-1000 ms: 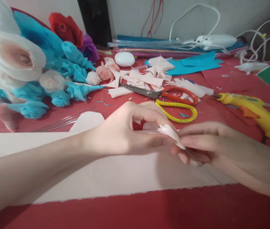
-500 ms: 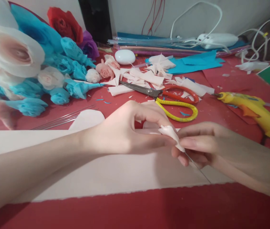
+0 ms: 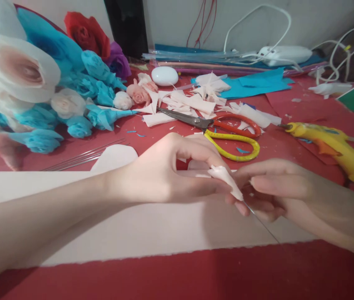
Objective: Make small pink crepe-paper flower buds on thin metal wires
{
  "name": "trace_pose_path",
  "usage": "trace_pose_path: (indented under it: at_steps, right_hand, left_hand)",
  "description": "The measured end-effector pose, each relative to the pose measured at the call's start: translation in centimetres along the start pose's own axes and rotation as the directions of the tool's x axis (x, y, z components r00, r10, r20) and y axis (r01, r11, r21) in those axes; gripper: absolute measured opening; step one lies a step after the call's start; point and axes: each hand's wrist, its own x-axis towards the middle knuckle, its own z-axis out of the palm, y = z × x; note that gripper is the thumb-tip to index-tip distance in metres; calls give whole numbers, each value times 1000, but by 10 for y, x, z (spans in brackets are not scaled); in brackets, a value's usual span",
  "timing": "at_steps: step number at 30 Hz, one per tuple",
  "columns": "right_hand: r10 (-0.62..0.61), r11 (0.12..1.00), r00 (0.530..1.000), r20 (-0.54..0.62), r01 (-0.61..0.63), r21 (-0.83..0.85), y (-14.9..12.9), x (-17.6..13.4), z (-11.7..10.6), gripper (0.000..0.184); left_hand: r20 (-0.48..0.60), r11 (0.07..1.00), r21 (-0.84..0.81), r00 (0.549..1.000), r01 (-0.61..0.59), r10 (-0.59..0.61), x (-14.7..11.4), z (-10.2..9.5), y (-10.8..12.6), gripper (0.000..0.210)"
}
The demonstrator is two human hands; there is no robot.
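Note:
My left hand [image 3: 177, 175] is closed on a pale pink paper flower bud [image 3: 227, 179], pinched between thumb and fingers. The bud is rolled, tilted, and narrows toward its lower right end. From that end a thin metal wire [image 3: 266, 226] runs down to the right. Beside the base of the bud is my right hand [image 3: 277, 187], its thumb apart from the curled fingers and off the bud. Tiny pale specks show near that thumb, too small to name. Below both hands lies a long pale crepe paper sheet [image 3: 127, 233].
Scissors [image 3: 202, 121] with red and yellow handles lie beyond my hands among paper scraps [image 3: 192, 102]. A yellow glue gun [image 3: 333, 146] is at right. Paper flowers [image 3: 80, 83] crowd the left, near several loose wires [image 3: 83, 156]. A white power strip [image 3: 285, 54] sits behind.
My right thumb has drawn back to the right from the base of the bud, baring more of it. The left hand keeps its pinch in nearly the same place.

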Motion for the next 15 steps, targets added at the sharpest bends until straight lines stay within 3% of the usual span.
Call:
trace_pose_path:
  at_steps: [3,6,10,15]
  right_hand:
    - [-96,990,986,-137,80,-118,-2,1,0,29]
    - [-245,957,940,-237,194,-218,-4,2,0,23]
    - [-401,880,883,-243,299,-369,-5,0,0,20]
    - [-442,845,869,-221,320,-429,-7,-1,2,21]
  left_hand:
    - [-21,999,25,999,36,-36,0,0,1,13]
    - [-48,998,37,997,60,-58,0,0,0,10]
    - [-61,998,37,997,58,-56,2,1,0,9]
    - [-72,998,11,996,56,-55,2,1,-1,9]
